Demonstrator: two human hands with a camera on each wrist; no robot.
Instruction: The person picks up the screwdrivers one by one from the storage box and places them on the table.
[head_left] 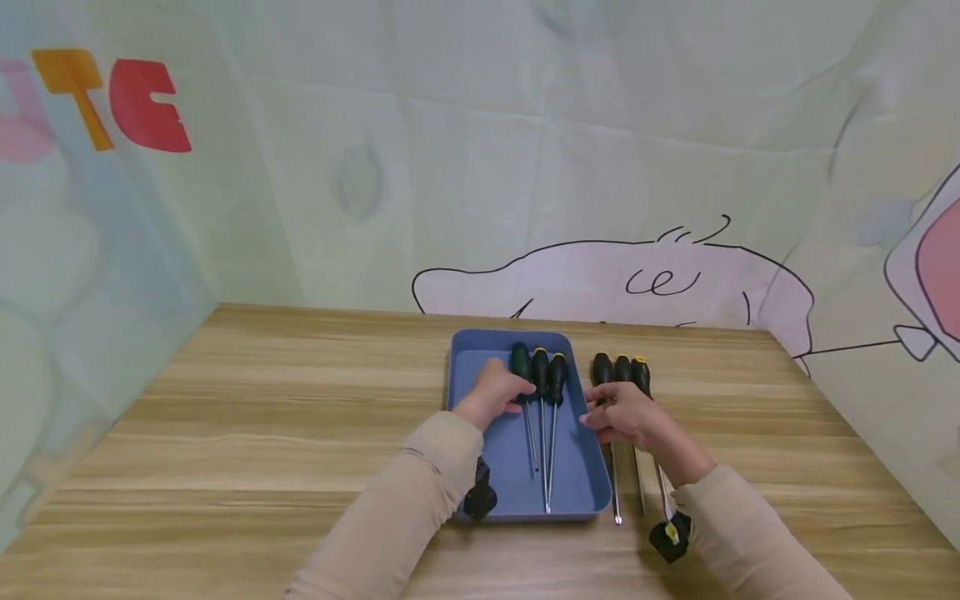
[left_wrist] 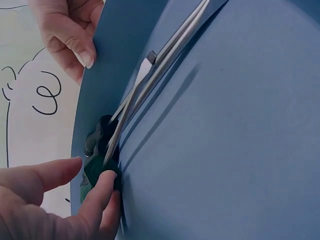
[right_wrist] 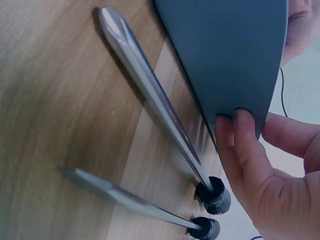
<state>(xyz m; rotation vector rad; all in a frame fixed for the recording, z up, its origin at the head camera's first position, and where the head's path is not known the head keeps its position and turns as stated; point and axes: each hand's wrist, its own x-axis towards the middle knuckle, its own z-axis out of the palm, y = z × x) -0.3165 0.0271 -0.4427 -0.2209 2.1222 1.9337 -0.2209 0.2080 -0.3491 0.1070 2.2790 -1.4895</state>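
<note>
Inside the blue tray point(head_left: 498, 487) lie three screwdrivers, handles toward the far end. My left hand point(head_left: 497, 390) touches the dark green handle of the left screwdriver point(head_left: 521, 360). In the left wrist view my fingers point(left_wrist: 102, 192) rest on that handle, while the thumb stands off it. My right hand point(head_left: 624, 410) holds the tray's right side. From the right wrist view, two fingertips press its outer wall point(right_wrist: 220, 60), and the thumb is at the rim. A middle screwdriver point(head_left: 540, 363) and a right one point(head_left: 558, 368) lie beside the left one.
Right of the tray, three more screwdrivers with dark handles point(head_left: 602, 367) lie on the wooden table point(head_left: 300, 433), partly under my right hand. A printed cloth point(head_left: 315, 192) hangs behind the table. Black devices point(head_left: 480, 493) are on both wrists.
</note>
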